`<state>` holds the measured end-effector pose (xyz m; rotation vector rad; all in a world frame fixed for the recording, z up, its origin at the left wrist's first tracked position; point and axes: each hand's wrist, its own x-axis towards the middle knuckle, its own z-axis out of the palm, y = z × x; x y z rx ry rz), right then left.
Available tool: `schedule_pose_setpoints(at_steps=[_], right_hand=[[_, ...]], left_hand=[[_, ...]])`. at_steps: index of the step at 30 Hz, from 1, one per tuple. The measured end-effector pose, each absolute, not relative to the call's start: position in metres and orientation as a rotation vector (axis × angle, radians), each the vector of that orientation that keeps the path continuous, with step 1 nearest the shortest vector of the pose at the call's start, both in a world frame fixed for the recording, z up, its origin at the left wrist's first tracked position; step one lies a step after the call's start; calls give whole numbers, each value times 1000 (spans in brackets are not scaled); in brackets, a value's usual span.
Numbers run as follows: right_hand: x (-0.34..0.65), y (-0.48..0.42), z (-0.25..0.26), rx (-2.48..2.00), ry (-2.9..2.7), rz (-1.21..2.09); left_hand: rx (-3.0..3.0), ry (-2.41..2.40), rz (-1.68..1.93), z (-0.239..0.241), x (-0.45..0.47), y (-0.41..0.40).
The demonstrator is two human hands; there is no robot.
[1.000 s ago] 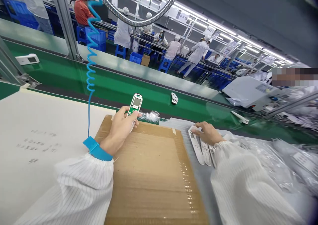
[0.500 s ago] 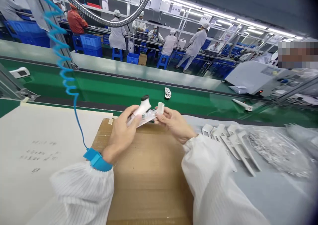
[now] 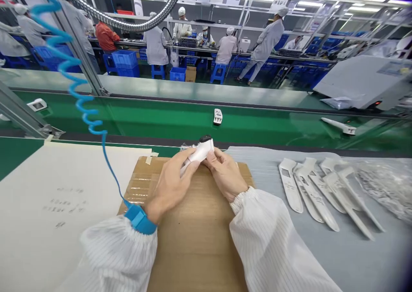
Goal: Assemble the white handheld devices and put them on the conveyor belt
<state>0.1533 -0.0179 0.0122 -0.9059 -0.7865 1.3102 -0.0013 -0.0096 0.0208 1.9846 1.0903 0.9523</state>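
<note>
I hold a white device (image 3: 202, 152), its black end tilted up, near the far edge of the cardboard (image 3: 199, 244). The fingers of my left hand (image 3: 172, 178) are closed around its lower part, and the fingers of my right hand (image 3: 228, 176) grip it close to the black end. On my left wrist there is a blue band (image 3: 140, 220), from which a coiled cord (image 3: 75, 81) goes up. To the right, several white shells (image 3: 291, 191) lie on a grey sheet (image 3: 328, 262), beside a clear bag (image 3: 386, 182). To the left lies a marked paper (image 3: 28, 223). Beyond, a green belt (image 3: 161, 122) carries white parts (image 3: 218, 116).
</note>
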Motion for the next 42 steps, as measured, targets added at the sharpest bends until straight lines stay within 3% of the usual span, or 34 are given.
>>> schedule_pose_setpoints(at_steps=[5, 9, 12, 15, 19, 28, 32, 36, 42], right_hand=[[145, -21, 26, -772, -105, 1502], [150, -25, 34, -733, -24, 1501], [153, -24, 34, -729, -211, 1619], [148, -24, 29, -655, -376, 1644], [134, -29, 23, -615, -548, 1635], [125, -31, 20, -704, -603, 1534], [134, -23, 11, -751, -644, 1464], [147, -14, -4, -954, -591, 1296], [152, -12, -10, -983, -566, 1297]], left_hand=[[2433, 1173, 381, 25, 14, -30], [2603, 1192, 206, 30, 18, -33], [2455, 1381, 274, 31, 11, -26], [2313, 1484, 670, 27, 4, -21], [2240, 1271, 1100, 22, 4, -22], [2332, 1222, 1120, 26, 13, -24], [2311, 1288, 814, 26, -7, -9], [2086, 1489, 540, 39, -45, 37], [1911, 1699, 734, 64, -74, 142]])
